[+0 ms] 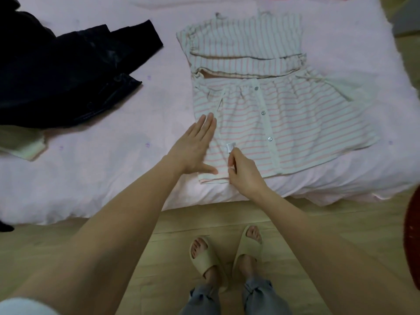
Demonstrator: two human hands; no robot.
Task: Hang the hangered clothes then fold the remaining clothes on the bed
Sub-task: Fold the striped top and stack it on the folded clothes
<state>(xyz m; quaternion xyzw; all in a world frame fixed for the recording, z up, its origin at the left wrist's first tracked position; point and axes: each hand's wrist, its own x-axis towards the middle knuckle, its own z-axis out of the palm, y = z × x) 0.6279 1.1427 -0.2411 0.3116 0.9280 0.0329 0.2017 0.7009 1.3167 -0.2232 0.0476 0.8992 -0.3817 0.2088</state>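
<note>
Down at the bottom of the frame, two feet in beige slippers [225, 253] stand on the wooden floor [113, 246], right against the pink bed [102, 178] that fills the whole upper half. Upper left, a dark garment [56, 76] lies heaped; centre right, the striped button-front garment [272, 114] is spread flat, its top part already folded over. The left hand [195, 148] lies flat, fingers straight, pressing the garment's lower left edge, while the right hand [243, 171] has its grip closed, pinching the small white label [230, 147] near the hem. The risk here, I'd judge: tugging by that label alone could drag the cloth, bunch the stripes and undo the neat fold, or slide the hem off the bed's edge.
</note>
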